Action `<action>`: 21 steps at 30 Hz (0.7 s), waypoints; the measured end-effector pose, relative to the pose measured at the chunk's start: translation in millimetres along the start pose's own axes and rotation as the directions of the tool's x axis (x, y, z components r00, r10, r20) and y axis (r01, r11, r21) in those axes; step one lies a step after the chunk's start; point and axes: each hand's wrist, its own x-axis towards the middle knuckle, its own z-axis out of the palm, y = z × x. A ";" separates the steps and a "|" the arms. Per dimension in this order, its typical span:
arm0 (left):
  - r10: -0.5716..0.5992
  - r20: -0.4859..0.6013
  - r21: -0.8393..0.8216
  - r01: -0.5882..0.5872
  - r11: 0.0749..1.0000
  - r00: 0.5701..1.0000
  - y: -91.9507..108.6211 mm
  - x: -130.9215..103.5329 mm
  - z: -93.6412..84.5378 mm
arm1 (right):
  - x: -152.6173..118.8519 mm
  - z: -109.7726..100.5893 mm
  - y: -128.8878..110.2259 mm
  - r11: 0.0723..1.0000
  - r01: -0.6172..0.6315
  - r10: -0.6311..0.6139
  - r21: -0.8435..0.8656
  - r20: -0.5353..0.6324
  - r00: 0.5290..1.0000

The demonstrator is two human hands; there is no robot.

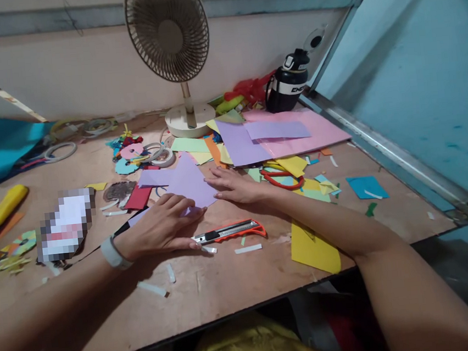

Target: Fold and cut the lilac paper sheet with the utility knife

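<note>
A light purple sheet (191, 182) lies at the middle of the table. My left hand (160, 224), with a grey band on its wrist, rests on the sheet's near left part, its fingers bent over the paper and its thumb stretched toward the cutter. My right hand (235, 185) lies flat with its fingers spread at the sheet's right edge. An orange and silver cutter (231, 231) is on the table just in front of both hands. Red folded paper (138, 197) sits left of the sheet. What lies under the left fingers is hidden.
Behind stand a fan (189, 119) and a black bottle (287, 87). Red-handled scissors (283, 180), yellow paper (313, 250) and a pink sheet (320, 126) are on the right. A yellow cutter (7, 208) and a blurred-out item (67, 224) lie left. Paper strips are scattered in front.
</note>
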 end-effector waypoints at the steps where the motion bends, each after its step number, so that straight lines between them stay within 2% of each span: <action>1: -0.001 0.004 -0.012 0.001 1.000 1.000 -0.3 -4.7 -0.5 | -0.1 -0.3 -0.2 1.000 -0.001 0.001 0.001 0.004 1.000; 6: -0.024 0.012 -0.020 0.024 1.000 1.000 -5.9 -42.3 0.0 | -0.5 -1.2 -2.7 1.000 -0.022 0.022 0.001 0.022 1.000; 10: 0.008 0.036 0.012 -0.009 1.000 0.999 -14.2 -88.0 -1.3 | -0.3 -0.3 -4.0 1.000 -0.028 0.029 -0.007 0.015 0.999; 13: -0.017 0.044 -0.036 0.018 0.999 0.999 -16.8 -121.0 -0.4 | -1.3 -3.7 -4.6 1.000 -0.018 0.018 0.001 0.023 1.000; 15: -0.017 -0.010 -0.088 0.016 0.996 1.000 -16.9 -136.4 3.2 | -3.2 -9.0 -5.9 0.999 0.013 -0.014 0.031 0.037 0.999; 18: -0.057 -0.102 -0.056 0.051 0.997 0.993 -16.3 -139.4 8.9 | -9.4 -18.9 -12.9 0.991 0.041 -0.044 0.127 0.024 0.999; 21: -0.199 -0.152 0.016 0.203 0.979 0.968 -13.1 -112.5 7.6 | -21.6 -26.5 -30.4 0.970 0.008 -0.006 0.244 -0.011 1.000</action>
